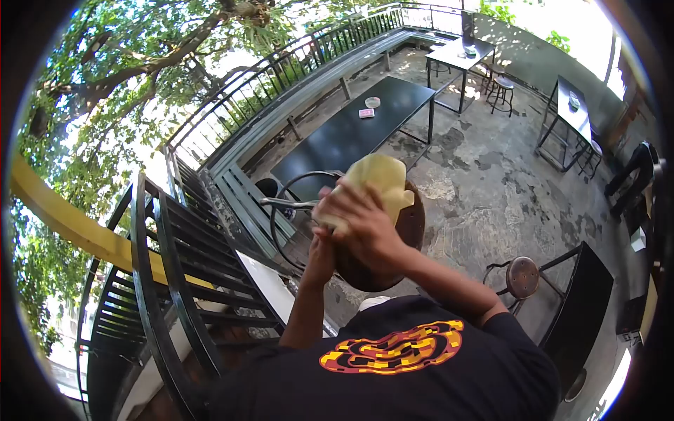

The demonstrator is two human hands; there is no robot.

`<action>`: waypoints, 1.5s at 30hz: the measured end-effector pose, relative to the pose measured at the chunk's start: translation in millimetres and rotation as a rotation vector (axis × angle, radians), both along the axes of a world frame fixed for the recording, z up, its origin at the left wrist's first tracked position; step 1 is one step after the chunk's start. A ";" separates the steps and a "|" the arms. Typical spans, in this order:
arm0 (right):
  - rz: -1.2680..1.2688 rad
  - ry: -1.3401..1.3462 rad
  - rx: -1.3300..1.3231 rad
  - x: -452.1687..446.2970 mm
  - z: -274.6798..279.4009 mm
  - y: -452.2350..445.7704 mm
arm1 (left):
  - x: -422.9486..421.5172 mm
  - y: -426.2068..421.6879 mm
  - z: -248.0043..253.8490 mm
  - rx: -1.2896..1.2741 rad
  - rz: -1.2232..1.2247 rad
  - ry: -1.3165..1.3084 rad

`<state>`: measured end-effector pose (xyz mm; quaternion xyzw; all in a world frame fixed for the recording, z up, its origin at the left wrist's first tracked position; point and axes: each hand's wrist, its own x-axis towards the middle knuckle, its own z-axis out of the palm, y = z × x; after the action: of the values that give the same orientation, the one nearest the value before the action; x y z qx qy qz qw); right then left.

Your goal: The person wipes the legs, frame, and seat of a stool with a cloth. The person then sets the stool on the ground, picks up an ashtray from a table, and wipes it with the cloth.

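Observation:
Just in front of my chest, my right hand (365, 221) is pressed with its fingers over a pale yellow cloth (377, 177). My left hand (321, 254) is lower and to the left, closed near a metal rod (288, 203) that sticks out to the left. Most of its fingers are hidden by my right hand, so what it grips cannot be made out clearly. Beneath the cloth and my hands is a stool with a round dark brown seat (411, 224), a curved black metal ring (276, 228) beside it.
A long black table (337, 144) holding a pink box (366, 113) and an ashtray (372, 102) stands ahead. Black slatted metal railing (210, 281) rises at the left. A brown stool (522, 278) and a dark table (579, 316) are at the right.

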<state>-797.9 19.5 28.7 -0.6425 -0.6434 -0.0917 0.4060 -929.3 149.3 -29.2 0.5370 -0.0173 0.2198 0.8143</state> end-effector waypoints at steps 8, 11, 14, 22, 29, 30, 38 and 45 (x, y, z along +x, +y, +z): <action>0.615 0.070 -0.256 -19.5 -11.6 -38.8 | -9.6 15.6 0.5 -1.006 -0.928 -0.223; 0.697 0.192 -0.324 -1.3 -19.8 -58.5 | -9.0 0.5 38.1 -0.732 -0.103 0.103; 0.566 0.404 -0.349 23.5 -34.3 -73.8 | 2.8 12.8 13.8 -0.411 0.342 0.120; -0.284 1.231 -0.199 60.4 -109.0 -74.6 | -2.8 14.0 30.4 -0.206 0.291 0.110; -0.386 0.600 0.025 40.9 -106.6 -47.4 | 8.4 -26.7 18.7 -0.093 0.148 0.220; -0.390 0.681 0.069 44.8 -107.6 -49.5 | 10.2 -31.7 17.4 -0.063 0.131 0.232; -0.479 1.154 0.211 91.8 -175.1 -66.8 | 10.4 -46.1 31.7 0.182 -0.026 0.315; -0.524 1.560 0.211 109.0 -162.8 -88.4 | 10.3 -52.9 31.3 0.193 -0.073 0.352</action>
<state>-688.9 -68.8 -134.1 -0.6092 0.0052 0.2287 0.7593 -919.0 96.4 2.1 0.6418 0.0850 0.0901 0.7568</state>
